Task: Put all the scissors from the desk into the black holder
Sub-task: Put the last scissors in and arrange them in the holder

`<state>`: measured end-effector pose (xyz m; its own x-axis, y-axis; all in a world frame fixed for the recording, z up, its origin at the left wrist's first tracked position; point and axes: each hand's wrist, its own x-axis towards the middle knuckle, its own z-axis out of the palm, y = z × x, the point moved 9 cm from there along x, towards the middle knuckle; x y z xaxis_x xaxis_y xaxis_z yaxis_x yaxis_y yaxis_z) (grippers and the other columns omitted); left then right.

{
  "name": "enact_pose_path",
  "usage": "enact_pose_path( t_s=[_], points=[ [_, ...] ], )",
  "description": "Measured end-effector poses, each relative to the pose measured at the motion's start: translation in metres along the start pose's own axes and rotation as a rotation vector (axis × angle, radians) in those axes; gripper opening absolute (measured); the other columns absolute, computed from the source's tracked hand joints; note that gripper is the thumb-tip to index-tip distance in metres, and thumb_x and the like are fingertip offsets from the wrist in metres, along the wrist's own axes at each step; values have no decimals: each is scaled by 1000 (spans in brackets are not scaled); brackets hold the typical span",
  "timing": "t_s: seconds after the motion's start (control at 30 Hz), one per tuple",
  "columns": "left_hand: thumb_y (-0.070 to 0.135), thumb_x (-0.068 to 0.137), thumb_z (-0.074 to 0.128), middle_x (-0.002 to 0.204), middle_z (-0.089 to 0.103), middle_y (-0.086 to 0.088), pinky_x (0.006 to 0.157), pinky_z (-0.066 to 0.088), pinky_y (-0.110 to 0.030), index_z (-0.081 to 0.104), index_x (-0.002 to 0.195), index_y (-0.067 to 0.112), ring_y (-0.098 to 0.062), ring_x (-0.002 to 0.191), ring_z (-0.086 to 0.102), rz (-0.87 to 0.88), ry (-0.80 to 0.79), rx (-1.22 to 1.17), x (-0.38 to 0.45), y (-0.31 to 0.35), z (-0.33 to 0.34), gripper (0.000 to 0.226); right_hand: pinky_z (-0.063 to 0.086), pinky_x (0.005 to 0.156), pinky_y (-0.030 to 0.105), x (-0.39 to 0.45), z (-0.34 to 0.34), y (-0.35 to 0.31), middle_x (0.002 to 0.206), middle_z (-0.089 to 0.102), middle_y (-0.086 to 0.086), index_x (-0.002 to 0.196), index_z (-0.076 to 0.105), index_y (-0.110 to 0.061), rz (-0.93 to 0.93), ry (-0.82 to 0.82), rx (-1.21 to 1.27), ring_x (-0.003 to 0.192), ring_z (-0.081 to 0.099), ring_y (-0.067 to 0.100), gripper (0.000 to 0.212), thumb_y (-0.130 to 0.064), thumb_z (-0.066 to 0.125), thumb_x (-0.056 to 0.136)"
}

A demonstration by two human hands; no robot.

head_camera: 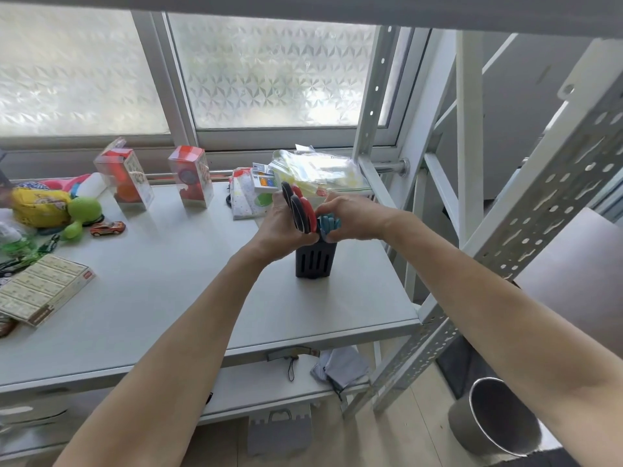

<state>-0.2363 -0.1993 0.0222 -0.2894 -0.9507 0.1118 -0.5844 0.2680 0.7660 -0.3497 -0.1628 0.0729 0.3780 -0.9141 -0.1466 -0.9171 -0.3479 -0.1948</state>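
A black slotted holder (314,261) stands upright on the grey desk (161,298), right of centre. Scissors with red and black handles (299,207) stick up above its mouth, and my left hand (279,227) is shut on them from the left. Blue-handled scissors (328,223) sit in the holder beside them. My right hand (350,215) grips the blue handles and the holder's top from the right. The blades are hidden inside the holder and behind my fingers.
Two clear boxed toys (125,178) (190,176) stand at the back by the window. Soft toys, a toy car (108,228) and a flat box (40,291) lie at the left. Plastic bags (317,171) pile behind the holder. A perforated shelf post (526,210) rises at the right.
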Motion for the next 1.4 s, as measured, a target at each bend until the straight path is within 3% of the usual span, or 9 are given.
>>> enact_pose_path(
  t_s=[0.17,0.3,0.47,0.63,0.73,0.83,1.1,1.27,1.4],
  points=[
    [28,65,85,121,50,-6,67,39,-7,45,128,7,-18,107,55,19,46,4,-6,4,-2,78,36,75,28,5,0,-8,108,51,0,124,61,-38,-43,-4,-85,100,51,18,43,-40,72,82],
    [26,66,84,126,49,-11,80,50,-24,41,126,12,-21,108,55,58,87,-28,-14,14,-5,75,40,76,29,4,-5,-6,103,51,-1,117,60,-29,-20,49,-8,98,54,21,31,-29,68,87],
    [30,64,80,122,51,-15,78,45,-22,48,102,29,-25,108,55,96,69,-44,-17,18,-2,49,46,81,30,8,-10,-10,110,52,3,104,68,-25,-5,84,-118,102,54,21,22,-37,68,85],
    [32,64,80,117,51,-14,82,55,-33,46,106,30,-25,104,57,99,69,-50,-19,17,-4,54,53,83,35,20,-11,-15,105,58,5,94,75,-16,29,40,-166,95,56,19,24,-37,73,82],
    [28,65,84,112,54,-10,68,50,-20,36,125,11,-22,99,60,62,77,-78,-19,11,-4,78,50,61,28,24,-4,-3,76,59,7,80,73,-1,119,-71,88,70,51,15,29,-30,77,79],
    [23,67,84,112,55,-9,73,50,-23,31,127,10,-22,100,61,64,79,-81,-21,13,-3,82,34,48,21,23,-4,3,58,47,-1,65,67,-7,151,-99,202,52,39,10,28,-28,77,79],
    [20,66,83,112,49,-3,82,57,-39,30,130,10,-24,102,61,97,68,-54,-25,18,-6,84,32,55,26,30,-7,7,60,40,1,40,49,-18,186,-122,337,57,33,12,50,-36,76,79],
    [35,62,79,122,48,-5,84,57,-36,35,130,13,-22,106,59,114,43,-38,-27,21,-3,84,37,58,20,22,-15,16,58,45,-4,54,60,-15,287,-5,489,53,36,8,34,-31,74,81],
    [28,67,86,117,61,-6,79,52,-29,23,130,14,-18,99,61,91,51,-101,-29,19,1,90,47,76,26,18,-3,18,77,61,3,67,64,-11,334,-15,532,80,57,16,29,-33,74,82]
  ],
)
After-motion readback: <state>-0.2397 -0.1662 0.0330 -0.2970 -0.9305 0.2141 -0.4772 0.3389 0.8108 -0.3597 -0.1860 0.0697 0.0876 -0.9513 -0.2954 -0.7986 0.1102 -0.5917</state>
